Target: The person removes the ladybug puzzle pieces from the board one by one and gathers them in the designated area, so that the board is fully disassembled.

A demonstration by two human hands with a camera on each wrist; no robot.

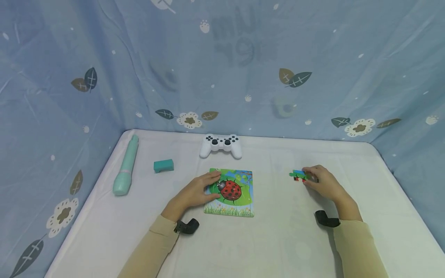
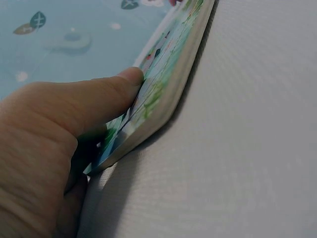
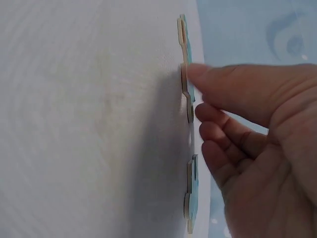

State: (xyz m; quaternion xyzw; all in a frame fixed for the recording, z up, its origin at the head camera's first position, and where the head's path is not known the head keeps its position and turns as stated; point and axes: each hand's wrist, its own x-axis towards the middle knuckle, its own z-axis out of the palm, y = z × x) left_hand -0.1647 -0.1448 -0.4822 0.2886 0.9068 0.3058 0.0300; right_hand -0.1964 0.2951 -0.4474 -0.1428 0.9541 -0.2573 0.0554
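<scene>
My left hand [image 1: 196, 191] rests over the left side of a square ladybird jigsaw puzzle [image 1: 240, 202] lying on the table. In the left wrist view, the thumb [image 2: 111, 94] presses on the puzzle's face near its edge. Away to the right, my right hand [image 1: 323, 181] pinches a small green, blue and red puzzle piece [image 1: 298, 174] low at the table, thumb and forefinger at opposite edges. The right wrist view shows this piece [image 3: 184, 79] edge-on at the thumb tip, and a second loose piece [image 3: 192, 196] beside the other fingers.
A white game controller [image 1: 221, 146] lies behind the puzzle. Left of it are a teal block [image 1: 163, 165] and a mint-green, club-shaped object [image 1: 126, 166]. White cloth covers the table [image 1: 271, 247], and blue patterned curtain [image 1: 236, 96] closes off the back and sides.
</scene>
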